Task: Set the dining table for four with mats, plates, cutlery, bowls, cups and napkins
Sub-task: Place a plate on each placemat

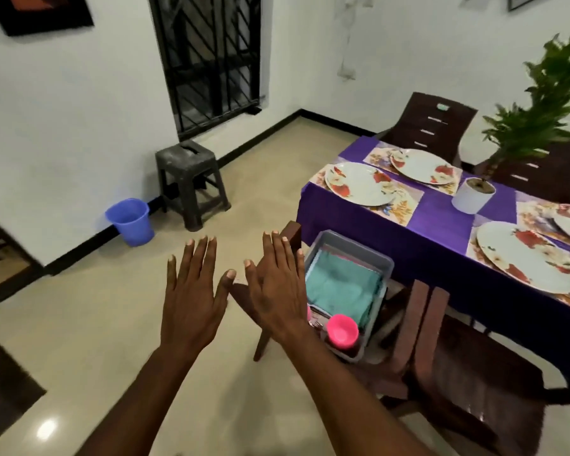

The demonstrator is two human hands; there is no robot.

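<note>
With mats [369, 189] and plates [359, 182] laid, both hands, left [191, 291] and right [278, 287], hover spread and empty beside the tub [375, 255], probably to fetch napkins [341, 287] or cup [342, 330].

Non-task stuff: blue bucket [130, 221] on the tiled floor [112, 324] against the left wall, dark grey plastic stool [191, 182] just beside it under a barred window [211, 60]. Potted plant [537, 120] in a white pot [473, 195] on the purple cloth [441, 232] covering the bench. 2 dark brown chairs [428, 126] at the far side, 1 more [441, 357] near the camera. Dark framed picture [40, 11] top left on the wall, dark mat [4, 386] on the floor bottom left.
</note>
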